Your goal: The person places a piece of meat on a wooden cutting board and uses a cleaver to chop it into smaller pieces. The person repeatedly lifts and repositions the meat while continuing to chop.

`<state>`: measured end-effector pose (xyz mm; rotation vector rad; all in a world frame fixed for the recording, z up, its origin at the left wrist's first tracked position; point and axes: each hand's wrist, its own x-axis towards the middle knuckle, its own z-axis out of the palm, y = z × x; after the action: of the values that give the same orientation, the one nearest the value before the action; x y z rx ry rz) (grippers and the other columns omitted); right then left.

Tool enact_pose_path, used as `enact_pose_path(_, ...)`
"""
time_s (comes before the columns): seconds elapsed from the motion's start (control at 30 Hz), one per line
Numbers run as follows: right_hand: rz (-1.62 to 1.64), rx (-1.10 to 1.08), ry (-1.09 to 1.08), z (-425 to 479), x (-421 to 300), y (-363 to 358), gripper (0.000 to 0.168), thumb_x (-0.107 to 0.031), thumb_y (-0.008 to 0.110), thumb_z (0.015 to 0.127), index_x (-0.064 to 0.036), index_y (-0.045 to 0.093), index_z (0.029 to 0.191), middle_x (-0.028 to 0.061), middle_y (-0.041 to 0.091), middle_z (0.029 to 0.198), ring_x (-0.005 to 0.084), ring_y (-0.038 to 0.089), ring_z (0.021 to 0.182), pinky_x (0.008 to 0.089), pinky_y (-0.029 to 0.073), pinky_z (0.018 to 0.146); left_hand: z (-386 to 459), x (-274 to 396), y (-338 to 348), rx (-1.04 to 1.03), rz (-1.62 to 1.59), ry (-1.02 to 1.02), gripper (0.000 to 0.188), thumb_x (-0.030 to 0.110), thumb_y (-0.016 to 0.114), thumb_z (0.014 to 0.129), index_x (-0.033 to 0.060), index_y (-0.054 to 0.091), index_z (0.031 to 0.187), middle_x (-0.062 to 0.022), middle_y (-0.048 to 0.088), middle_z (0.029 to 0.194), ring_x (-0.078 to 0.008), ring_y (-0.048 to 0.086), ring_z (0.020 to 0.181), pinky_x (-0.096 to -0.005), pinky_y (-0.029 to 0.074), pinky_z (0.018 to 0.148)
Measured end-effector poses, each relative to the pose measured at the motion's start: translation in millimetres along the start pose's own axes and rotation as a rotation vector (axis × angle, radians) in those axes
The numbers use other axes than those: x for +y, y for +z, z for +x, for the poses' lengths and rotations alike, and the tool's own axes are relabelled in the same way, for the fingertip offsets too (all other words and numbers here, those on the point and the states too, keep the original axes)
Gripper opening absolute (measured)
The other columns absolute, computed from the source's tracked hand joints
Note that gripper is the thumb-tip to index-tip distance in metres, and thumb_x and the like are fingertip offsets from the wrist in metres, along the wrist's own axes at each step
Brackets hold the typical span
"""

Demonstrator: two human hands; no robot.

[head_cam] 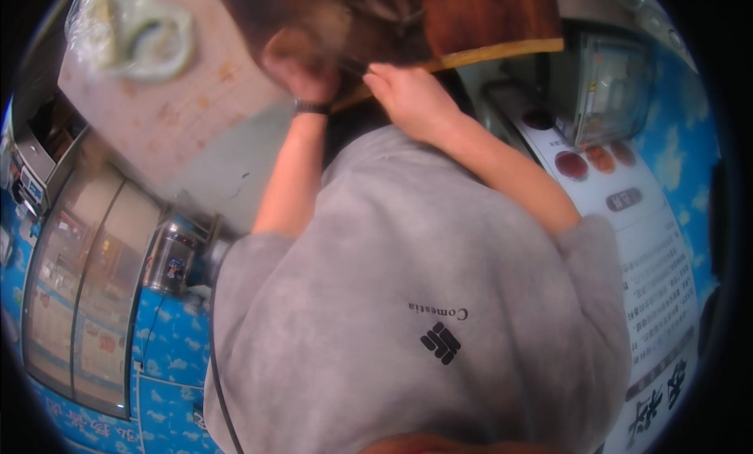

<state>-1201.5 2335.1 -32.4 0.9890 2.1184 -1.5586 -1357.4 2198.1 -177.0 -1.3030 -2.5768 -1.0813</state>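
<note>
At the top lies a thick wooden board (494,19), reddish brown with a pale yellowish front edge. Dark brown pieces (388,7), too blurred to name, lie on its middle. My left hand (303,66), with a dark band at the wrist, is over the board's near left part, blurred and in shadow. Its fingers cannot be made out well. My right hand (409,95) is curled at the front edge, fingertips pointing at the left hand. A thin dark shape shows by those fingertips, but whether the hand grips it is unclear.
A pale-green dish (159,48) beside clear plastic wrap (88,30) is on the stained tabletop (194,119) at left. Below stand a steel canister (170,257) and a glass-paned cabinet (82,277). At right are a clear container (615,89) and a printed panel (653,242) bearing writing.
</note>
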Motion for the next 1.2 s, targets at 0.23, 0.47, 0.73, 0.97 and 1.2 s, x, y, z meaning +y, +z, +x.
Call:
enact_pose_path(0.23,-0.019,-0.052,0.082,-16.7,2.7,-8.0,0.053,-0.047,0.046,0.11,-0.002,0.065,0.13,0.0253,0.075,0.097,0.0465,0.071,0.094,0.0531,0.056,0.083,-1.5,-3.6,3.6,-0.029,0.004,-0.034,0.03,0.024,0.059,0.095,0.0003,0.053,0.112,-0.0246,0.05,0.104,-0.0456,0.048,0.1,-0.0538,0.039,0.086)
enact_pose_path(0.47,-0.082,-0.115,0.127,1.0,-11.7,-14.9,0.051,-0.048,0.045,0.111,-0.003,0.067,0.121,0.0237,0.074,0.091,0.0463,0.07,0.088,0.0536,0.055,0.079,-0.6,-2.4,6.5,0.013,-0.036,-0.046,0.029,0.021,0.058,0.096,0.0001,0.055,0.116,-0.0247,0.053,0.108,-0.0444,0.05,0.103,-0.0524,0.041,0.088)
enact_pose_path(0.73,-0.086,-0.085,0.105,32.6,-14.7,-0.5,0.052,-0.049,0.045,0.11,-0.003,0.069,0.108,0.0243,0.074,0.09,0.0478,0.07,0.088,0.0536,0.056,0.079,-7.9,-4.6,5.5,-0.044,-0.015,-0.138,0.028,0.016,0.058,0.096,-0.0022,0.055,0.117,-0.025,0.053,0.115,-0.0445,0.051,0.107,-0.0524,0.042,0.094)
enact_pose_path(0.97,-0.06,-0.065,0.055,55.1,-12.4,9.5,0.051,-0.049,0.046,0.109,-0.003,0.07,0.111,0.0259,0.074,0.096,0.0487,0.07,0.093,0.0542,0.057,0.083,-1.6,1.2,-0.2,-0.092,-0.023,-0.168,0.025,0.01,0.057,0.094,-0.0045,0.053,0.114,-0.0246,0.053,0.115,-0.0436,0.052,0.107,-0.0506,0.043,0.094)
enact_pose_path(1.2,-0.024,0.14,-0.12,76.6,31.4,49.7,0.05,-0.05,0.048,0.108,-0.006,0.069,0.119,0.0259,0.075,0.096,0.0476,0.07,0.094,0.0544,0.057,0.084,3.3,3.9,0.0,-0.062,-0.016,-0.139,0.019,0.008,0.058,0.092,-0.0037,0.054,0.107,-0.024,0.054,0.115,-0.0428,0.052,0.106,-0.0502,0.044,0.093)
